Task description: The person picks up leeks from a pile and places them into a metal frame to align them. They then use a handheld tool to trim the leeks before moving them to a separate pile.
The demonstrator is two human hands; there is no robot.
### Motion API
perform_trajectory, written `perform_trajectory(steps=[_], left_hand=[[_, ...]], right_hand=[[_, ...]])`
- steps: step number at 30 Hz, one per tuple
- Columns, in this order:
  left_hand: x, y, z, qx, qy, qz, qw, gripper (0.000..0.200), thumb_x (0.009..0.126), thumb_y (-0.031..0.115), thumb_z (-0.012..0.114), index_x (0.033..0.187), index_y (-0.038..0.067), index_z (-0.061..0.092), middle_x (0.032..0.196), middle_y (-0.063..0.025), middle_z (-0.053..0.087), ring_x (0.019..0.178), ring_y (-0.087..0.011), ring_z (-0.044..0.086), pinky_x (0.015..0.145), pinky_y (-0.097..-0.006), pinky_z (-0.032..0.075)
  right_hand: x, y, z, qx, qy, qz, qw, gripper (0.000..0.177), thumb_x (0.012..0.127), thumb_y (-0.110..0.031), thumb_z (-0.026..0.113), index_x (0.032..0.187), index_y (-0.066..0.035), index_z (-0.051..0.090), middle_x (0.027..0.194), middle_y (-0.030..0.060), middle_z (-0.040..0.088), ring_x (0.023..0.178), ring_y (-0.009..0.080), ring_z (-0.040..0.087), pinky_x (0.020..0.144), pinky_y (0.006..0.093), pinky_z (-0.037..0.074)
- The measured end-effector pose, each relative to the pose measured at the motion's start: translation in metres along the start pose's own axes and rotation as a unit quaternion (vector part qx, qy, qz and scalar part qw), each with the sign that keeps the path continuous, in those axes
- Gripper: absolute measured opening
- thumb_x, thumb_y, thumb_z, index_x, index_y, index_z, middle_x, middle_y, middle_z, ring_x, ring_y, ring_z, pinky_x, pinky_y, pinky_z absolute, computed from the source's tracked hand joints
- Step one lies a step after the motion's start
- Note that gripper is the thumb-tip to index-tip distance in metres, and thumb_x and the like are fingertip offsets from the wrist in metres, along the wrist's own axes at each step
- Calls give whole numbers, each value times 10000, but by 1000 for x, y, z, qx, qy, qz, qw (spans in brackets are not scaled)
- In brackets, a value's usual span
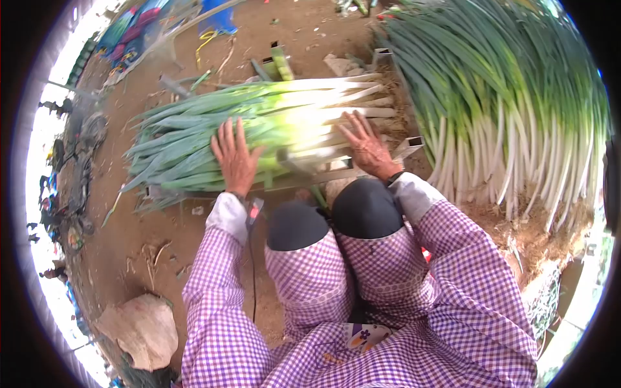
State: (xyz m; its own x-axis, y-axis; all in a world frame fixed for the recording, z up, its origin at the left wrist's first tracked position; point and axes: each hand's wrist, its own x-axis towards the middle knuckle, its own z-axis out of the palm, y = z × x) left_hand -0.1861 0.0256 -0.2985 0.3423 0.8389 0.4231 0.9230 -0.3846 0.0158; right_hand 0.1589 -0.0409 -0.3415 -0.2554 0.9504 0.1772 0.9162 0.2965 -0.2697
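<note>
A thick layer of long green onions (310, 123) lies sideways across a low metal frame (406, 147) in front of my knees. Their green leaves point left, and the white stalks and roots lie to the right. My left hand (235, 158) rests flat on the leafy part, fingers stretched out. On the white stalks, close to the root end, lies my right hand (371, 147) with its fingers apart. Neither hand is wrapped around anything. Much of the frame is hidden under the onions.
A big heap of green onions (498, 97) spreads over the ground at the right, roots toward me. A pale sack (143, 330) lies at the lower left. Blue plastic (218, 16) and a yellow cord (205, 48) are at the top. A dark cord (253, 284) hangs near my left knee.
</note>
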Motion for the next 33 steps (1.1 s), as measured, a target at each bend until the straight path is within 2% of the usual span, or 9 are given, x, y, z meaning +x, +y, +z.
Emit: perform_trajectory(steps=[6, 10, 15, 17, 22, 26, 29, 30, 33], left_hand=[[-19, 17, -2, -92, 44, 3, 995, 749, 870, 233, 752, 1519, 77, 413, 1559, -172, 358, 1444, -389, 313, 1197, -547, 248], [-45, 28, -9, -86, 6, 77, 993, 544, 857, 116, 739, 1366, 32, 570, 1464, -169, 452, 1378, -385, 397, 1153, -517, 333], [-50, 25, -3, -100, -7, 92, 991, 414, 801, 66, 750, 1198, 6, 651, 1275, -119, 580, 1266, -368, 491, 1105, -514, 385], [-47, 24, -4, -95, -21, 105, 990, 415, 782, 71, 753, 1179, 6, 653, 1241, -114, 594, 1242, -360, 504, 1095, -504, 391], [-38, 21, -12, -84, -38, 122, 988, 410, 761, 83, 761, 1152, 13, 659, 1191, -104, 615, 1213, -351, 520, 1072, -485, 399], [-31, 22, -18, -101, -57, 120, 986, 374, 763, 82, 760, 1122, 30, 669, 1161, -102, 625, 1177, -349, 546, 1049, -474, 409], [-23, 24, -24, -115, -55, 132, 983, 354, 769, 78, 753, 1110, 32, 671, 1146, -104, 630, 1150, -344, 559, 1038, -477, 413], [-19, 28, -24, -117, -44, 135, 983, 334, 769, 69, 736, 1097, 35, 681, 1134, -103, 634, 1132, -335, 569, 1027, -467, 427], [-13, 37, -14, -144, -35, 107, 983, 320, 762, 43, 713, 1081, 38, 692, 1124, -100, 633, 1127, -323, 574, 1010, -454, 448]], right_hand=[[-17, -3, -12, 151, 71, -3, 986, 629, 846, -137, 661, 1456, -105, 508, 1538, 137, 446, 1488, 354, 329, 1183, 518, 331], [-45, 1, -6, 97, 108, -44, 988, 479, 875, -114, 604, 1352, -73, 580, 1374, 135, 593, 1348, 337, 491, 1099, 470, 419], [-42, 0, -7, 66, 106, -16, 992, 384, 869, -109, 583, 1250, -95, 634, 1186, 122, 627, 1184, 310, 577, 1030, 447, 455], [-35, 6, 0, 98, 62, 11, 993, 341, 870, -117, 576, 1203, -108, 648, 1129, 113, 623, 1160, 306, 585, 1006, 447, 463], [-32, 17, 5, 124, 110, -10, 986, 284, 846, -143, 591, 1115, -122, 679, 1038, 115, 644, 1026, 350, 639, 861, 455, 549], [-34, 14, -2, 119, 134, -18, 984, 306, 832, -104, 598, 1121, -122, 698, 1069, 118, 649, 1044, 349, 634, 873, 452, 545], [-32, 21, -7, 108, 80, 11, 991, 319, 839, -85, 582, 1132, -114, 705, 1096, 135, 646, 1085, 366, 612, 892, 458, 535], [-31, 29, 0, 101, 123, -16, 987, 332, 862, -82, 542, 1152, -94, 704, 1135, 159, 637, 1114, 385, 586, 917, 469, 516], [-30, 32, -3, 118, 123, 1, 985, 309, 816, -77, 604, 1112, -82, 691, 1085, 132, 642, 1082, 364, 589, 951, 468, 486]])
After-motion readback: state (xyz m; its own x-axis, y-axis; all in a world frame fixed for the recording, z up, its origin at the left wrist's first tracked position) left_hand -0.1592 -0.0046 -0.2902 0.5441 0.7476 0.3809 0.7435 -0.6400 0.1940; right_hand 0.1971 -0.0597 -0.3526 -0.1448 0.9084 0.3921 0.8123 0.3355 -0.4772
